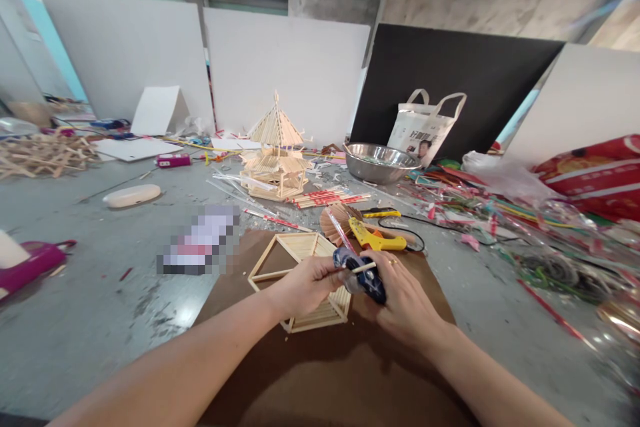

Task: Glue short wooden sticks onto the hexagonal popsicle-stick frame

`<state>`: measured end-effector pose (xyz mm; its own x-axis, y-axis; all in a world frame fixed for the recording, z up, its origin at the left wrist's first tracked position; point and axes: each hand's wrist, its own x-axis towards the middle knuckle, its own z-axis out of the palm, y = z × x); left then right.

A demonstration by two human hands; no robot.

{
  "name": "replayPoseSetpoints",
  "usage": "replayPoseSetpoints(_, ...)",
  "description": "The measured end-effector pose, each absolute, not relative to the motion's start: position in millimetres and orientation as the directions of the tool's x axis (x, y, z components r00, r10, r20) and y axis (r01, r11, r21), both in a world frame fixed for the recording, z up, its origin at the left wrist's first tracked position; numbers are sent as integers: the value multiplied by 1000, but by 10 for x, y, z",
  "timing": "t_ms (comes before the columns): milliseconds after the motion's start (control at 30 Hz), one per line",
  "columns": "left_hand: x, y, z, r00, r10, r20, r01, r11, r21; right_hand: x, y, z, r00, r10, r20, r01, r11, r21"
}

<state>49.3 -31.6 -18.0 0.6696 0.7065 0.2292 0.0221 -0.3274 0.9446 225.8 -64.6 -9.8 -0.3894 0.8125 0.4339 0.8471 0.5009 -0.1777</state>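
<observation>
My left hand (pixel 307 283) is closed in a pinch on a thin wooden stick (pixel 364 268). The stick's tip lies between the jaws of a dark blue cutter (pixel 367 277), which my right hand (pixel 405 293) grips. Both hands hover over a hexagonal frame of wooden sticks (pixel 300 280), partly filled in. The frame lies on a brown board (pixel 325 360). A yellow glue gun (pixel 375 238) rests just beyond my right hand.
A stick-built pagoda model (pixel 275 160) stands farther back, with loose red-wrapped sticks (pixel 327 198) beside it. A steel bowl (pixel 381 161), a white tote bag (pixel 427 123) and a litter of plastic wrappers (pixel 525 227) fill the right. A heap of sticks (pixel 43 153) is far left.
</observation>
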Motion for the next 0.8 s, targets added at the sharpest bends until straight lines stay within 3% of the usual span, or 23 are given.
replayPoseSetpoints(533,489,-305,-131,668,679,305,30,-434,900,2248,-660,-84,-355,848,393,897,428,-114)
replayPoseSetpoints(800,486,-290,-175,637,711,296,70,-436,897,2262,-660,-74,-331,895,298,919,377,-111)
